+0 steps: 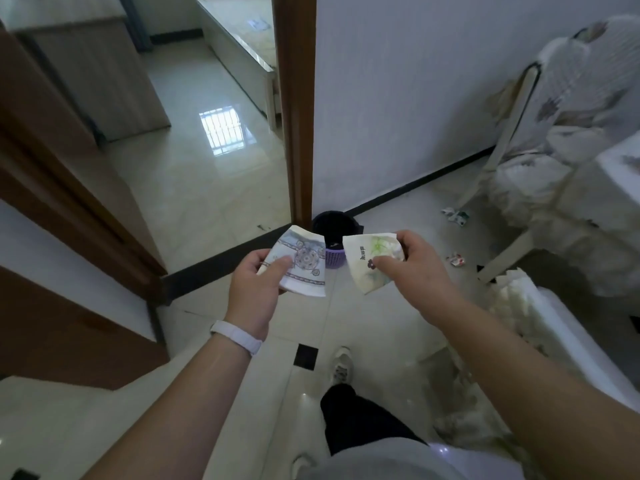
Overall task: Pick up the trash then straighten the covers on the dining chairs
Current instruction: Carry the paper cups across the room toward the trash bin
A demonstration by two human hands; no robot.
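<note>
My left hand (pixel 254 285) grips a flattened paper cup with a blue pattern (pixel 306 263). A second flattened paper cup with a green print (pixel 372 261) is pinched in my right hand (pixel 412 263). Both cups hang just in front of a small purple waste bin with a black liner (pixel 335 237) that stands on the floor by the door frame. More scraps of trash lie on the tiles: one (pixel 455 215) near the chair leg and one (pixel 456 260) closer to me. A dining chair with a rumpled floral cover (pixel 568 109) stands at the right.
A brown door frame (pixel 294 109) rises behind the bin, with an open doorway to another room on its left. A brown door (pixel 65 168) stands at the left. A covered table edge (pixel 620 161) and another covered chair (pixel 554 327) are at the right.
</note>
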